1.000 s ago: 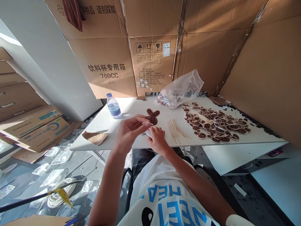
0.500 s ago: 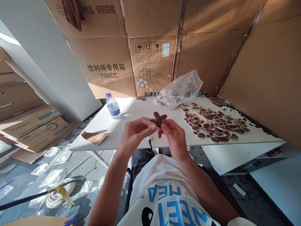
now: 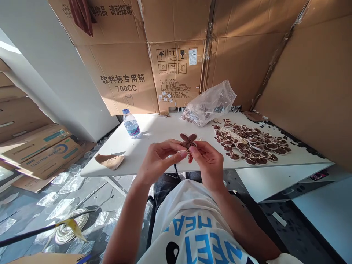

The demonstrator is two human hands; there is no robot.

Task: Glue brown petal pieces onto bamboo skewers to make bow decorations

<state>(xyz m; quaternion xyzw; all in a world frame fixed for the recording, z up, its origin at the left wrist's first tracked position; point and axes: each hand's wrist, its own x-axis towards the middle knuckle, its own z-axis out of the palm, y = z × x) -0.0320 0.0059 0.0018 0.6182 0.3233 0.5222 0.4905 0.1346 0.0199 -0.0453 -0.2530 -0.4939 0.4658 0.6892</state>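
Head view: brown petalled piece [image 3: 188, 143] held over tabletop [image 3: 162, 128], two petals [image 3: 192, 138] pointing far; left hand [image 3: 159, 161] pinches its left side, right hand [image 3: 211, 163] its right, both grips equally near.

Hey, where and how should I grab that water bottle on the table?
Probably around the middle of the bottle, below its blue cap, with the left hand coming from the near side. It stands upright, its rounded body suits a wrapping grip, and the cardboard wall rises behind it. That hand is nearer, but would first release the brown flower piece.
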